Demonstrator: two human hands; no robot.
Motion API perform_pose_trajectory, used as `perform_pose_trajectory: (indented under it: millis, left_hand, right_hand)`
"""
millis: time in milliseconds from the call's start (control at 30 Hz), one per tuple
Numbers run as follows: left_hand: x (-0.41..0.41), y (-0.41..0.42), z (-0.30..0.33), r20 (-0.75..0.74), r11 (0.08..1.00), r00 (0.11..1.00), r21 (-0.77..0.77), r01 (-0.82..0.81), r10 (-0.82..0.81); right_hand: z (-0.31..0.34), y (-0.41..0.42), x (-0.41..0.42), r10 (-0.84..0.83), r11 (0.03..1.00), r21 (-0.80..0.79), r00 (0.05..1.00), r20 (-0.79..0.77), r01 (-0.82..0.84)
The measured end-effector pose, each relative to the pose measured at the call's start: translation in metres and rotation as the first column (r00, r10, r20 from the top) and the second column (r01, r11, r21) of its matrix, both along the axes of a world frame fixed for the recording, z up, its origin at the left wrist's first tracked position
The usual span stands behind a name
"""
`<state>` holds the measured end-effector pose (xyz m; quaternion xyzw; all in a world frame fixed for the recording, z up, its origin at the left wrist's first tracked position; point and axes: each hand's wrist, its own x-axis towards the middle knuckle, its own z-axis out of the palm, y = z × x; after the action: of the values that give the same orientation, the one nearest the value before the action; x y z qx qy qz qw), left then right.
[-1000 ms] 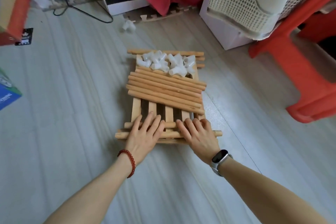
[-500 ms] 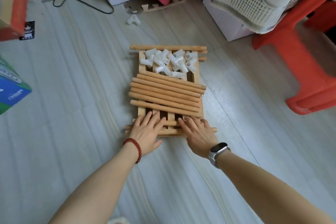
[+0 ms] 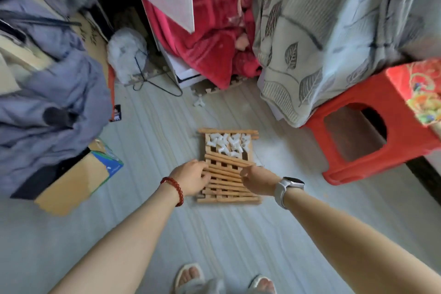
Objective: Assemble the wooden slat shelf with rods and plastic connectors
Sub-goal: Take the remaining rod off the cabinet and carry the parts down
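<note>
A pale plank floor [image 3: 148, 150] in a cluttered room, a red stool [image 3: 372, 131] at 3 o'clock of the slat panel [image 3: 228, 194]. The panel lies flat at centre, about 6 loose rods [image 3: 226, 162] across it and roughly 10 white connectors [image 3: 229, 144] heaped at its 12 o'clock end; 1 more connector [image 3: 198, 101] lies apart. Left hand [image 3: 192, 180] rests on the rods' 9 o'clock ends, grip unclear; right hand [image 3: 259, 180] hovers, fingers loosely curled. Rods look light, stiff and apt to roll: I'd grasp mid-length.
</note>
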<state>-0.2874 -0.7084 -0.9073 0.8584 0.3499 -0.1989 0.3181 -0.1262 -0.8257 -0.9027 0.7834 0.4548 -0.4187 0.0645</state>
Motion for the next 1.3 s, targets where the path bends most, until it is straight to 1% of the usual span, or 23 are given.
perform_pose_trajectory:
  millis: [133,200,267,367,467,533,633,733,867,967,1067,1167,1300]
  left_hand:
    - [-0.002,0.070,0.162,0.110,0.998,0.992,0.020,-0.066,0.063]
    - [-0.006,0.106,0.237,0.169,0.993,0.984,0.095,-0.076,0.059]
    - [-0.014,0.146,0.325,0.246,0.979,0.967,0.177,-0.104,0.058]
    - [-0.022,0.191,0.413,0.329,0.954,0.942,0.258,-0.155,0.064]
    - [-0.029,0.234,0.487,0.404,0.916,0.912,0.335,-0.219,0.070]
    - [-0.031,0.264,0.531,0.481,0.886,0.873,0.367,-0.283,0.079]
    - [-0.032,0.314,0.581,0.588,0.843,0.805,0.390,-0.371,0.082]
    - [-0.035,0.371,0.617,0.641,0.808,0.765,0.414,-0.419,0.068]
    - [-0.026,0.467,0.673,0.671,0.729,0.741,0.491,-0.478,0.034]
    - [-0.015,0.539,0.726,0.734,0.658,0.680,0.508,-0.556,0.008]
    - [-0.012,0.583,0.764,0.728,0.614,0.684,0.560,-0.556,-0.044]
    - [-0.012,0.630,0.801,0.713,0.559,0.696,0.614,-0.557,-0.090]
    - [-0.008,0.687,0.838,0.734,0.479,0.664,0.638,-0.603,-0.143]
  right_hand:
    - [0.155,0.069,0.001,0.007,0.996,0.093,1.000,-0.006,-0.006]
    - [0.233,0.108,0.000,0.047,0.984,0.169,0.998,0.038,-0.053]
    - [0.324,0.148,-0.001,0.081,0.961,0.254,0.991,0.103,-0.105]
    - [0.410,0.191,-0.002,0.078,0.909,0.392,0.981,0.179,-0.144]
    - [0.479,0.230,-0.001,0.087,0.871,0.452,0.966,0.242,-0.192]
    - [0.522,0.261,0.002,0.095,0.841,0.489,0.952,0.292,-0.234]
    - [0.573,0.313,0.010,0.056,0.789,0.557,0.934,0.353,-0.258]
    - [0.618,0.371,0.019,0.019,0.723,0.649,0.946,0.323,-0.236]
    - [0.668,0.466,0.043,-0.024,0.594,0.758,0.936,0.351,-0.269]
    - [0.717,0.538,0.062,-0.090,0.504,0.832,0.944,0.318,-0.232]
    - [0.757,0.588,0.069,-0.148,0.398,0.894,0.948,0.283,-0.205]
    - [0.788,0.641,0.071,-0.181,0.282,0.921,0.927,0.328,-0.270]
    - [0.819,0.699,0.066,-0.203,0.182,0.900,0.880,0.429,-0.396]
